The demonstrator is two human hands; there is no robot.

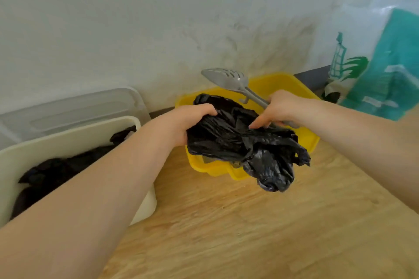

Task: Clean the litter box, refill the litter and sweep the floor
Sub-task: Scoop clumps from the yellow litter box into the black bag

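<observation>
- Lying nearest is the wood floor (249,233), with both bare arms reaching out over it.
- At the left, a cream bin (74,136) holds dark plastic, and a clear lid (74,106) leans behind it.
- The left hand (188,120) has its fingers (205,110) curled tight on a crumpled black bag (238,140), held over the yellow litter box (272,85).
- The right hand (281,108) grips the gray scoop (229,79) by its handle, and its thumb touches the bag.
- Farthest right, a white and green litter sack (374,56) stands by the wall (158,18).
</observation>
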